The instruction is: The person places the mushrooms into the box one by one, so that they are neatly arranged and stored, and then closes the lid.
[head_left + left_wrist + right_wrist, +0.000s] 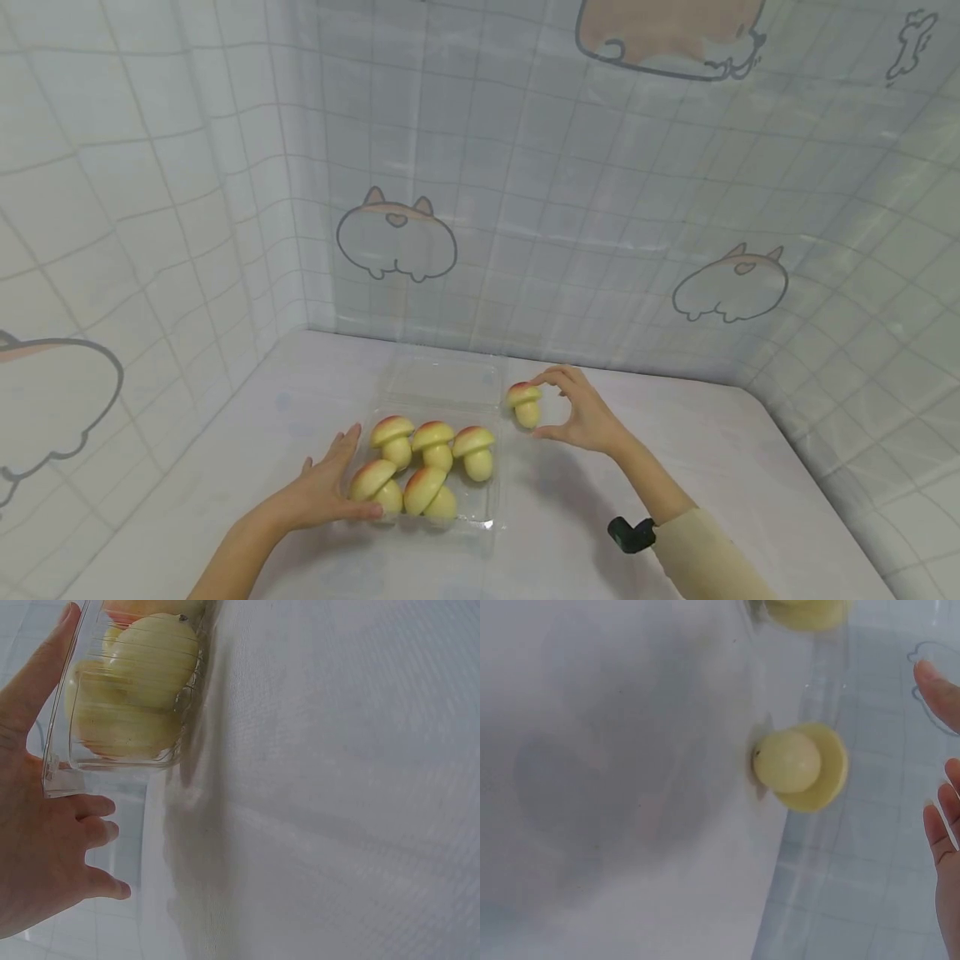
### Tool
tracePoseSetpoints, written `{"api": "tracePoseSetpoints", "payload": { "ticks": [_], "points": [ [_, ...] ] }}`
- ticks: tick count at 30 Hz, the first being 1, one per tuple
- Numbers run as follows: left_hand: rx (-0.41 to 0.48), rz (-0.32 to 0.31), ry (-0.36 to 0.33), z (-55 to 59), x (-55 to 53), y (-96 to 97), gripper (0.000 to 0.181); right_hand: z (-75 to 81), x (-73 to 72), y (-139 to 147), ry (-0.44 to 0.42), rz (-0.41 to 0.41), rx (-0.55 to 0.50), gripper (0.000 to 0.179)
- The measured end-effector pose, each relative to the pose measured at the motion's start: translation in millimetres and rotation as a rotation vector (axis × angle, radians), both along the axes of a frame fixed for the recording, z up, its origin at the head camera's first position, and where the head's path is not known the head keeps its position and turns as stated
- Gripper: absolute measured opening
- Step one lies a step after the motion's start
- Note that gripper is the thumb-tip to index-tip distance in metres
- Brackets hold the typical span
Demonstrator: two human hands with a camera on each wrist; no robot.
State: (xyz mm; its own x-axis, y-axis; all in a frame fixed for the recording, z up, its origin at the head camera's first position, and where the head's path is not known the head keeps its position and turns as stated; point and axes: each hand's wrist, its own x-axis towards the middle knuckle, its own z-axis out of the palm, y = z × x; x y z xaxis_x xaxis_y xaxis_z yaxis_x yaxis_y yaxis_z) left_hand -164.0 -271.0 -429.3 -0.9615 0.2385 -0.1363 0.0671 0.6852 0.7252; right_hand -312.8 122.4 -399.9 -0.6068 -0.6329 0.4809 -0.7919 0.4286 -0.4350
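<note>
A clear plastic clamshell box point(483, 504) holds several yellow mushroom-shaped pieces point(432, 444) with red-tinged caps. My left hand point(330, 483) rests along the box's left side, fingers spread and thumb over its front-left corner. In the left wrist view, this hand point(37, 825) lies against the box wall. Right of the box, one more mushroom-shaped piece point(527, 407) stands on the table. Around its right side my right hand point(585, 412) curves with thumb and fingers wide apart. A gap separates that hand point(946, 817) from the piece point(791, 766) in the right wrist view.
The box's lid point(442, 382) lies folded back toward the rear wall. Grid-patterned sheeting point(525, 208) with cartoon animals encloses the white table point(675, 450) at the back and sides. A black device point(632, 535) sits at the right wrist.
</note>
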Motion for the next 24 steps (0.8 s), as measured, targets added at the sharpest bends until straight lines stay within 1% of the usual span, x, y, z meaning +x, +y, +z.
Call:
{"api": "tracePoseSetpoints", "payload": {
  "ticks": [6,14,21,24],
  "points": [
    [0.005,0.001,0.0,-0.7,0.2,0.4,0.124,-11.1,-6.4,1,-0.042,-0.013,0.002,0.069],
    [-0.001,0.002,0.005,1.5,1.9,1.2,0.124,-23.9,-16.1,-3,-0.043,-0.013,0.004,0.07],
    [0.006,0.005,-0.003,2.9,1.7,0.4,0.123,-33.4,-23.9,-10,-0.033,-0.038,0.047,0.072],
    [0.013,0.001,-0.004,2.9,1.6,-0.1,0.123,-37.5,-25.7,-13,-0.049,-0.065,0.081,0.073]
  ]
}}
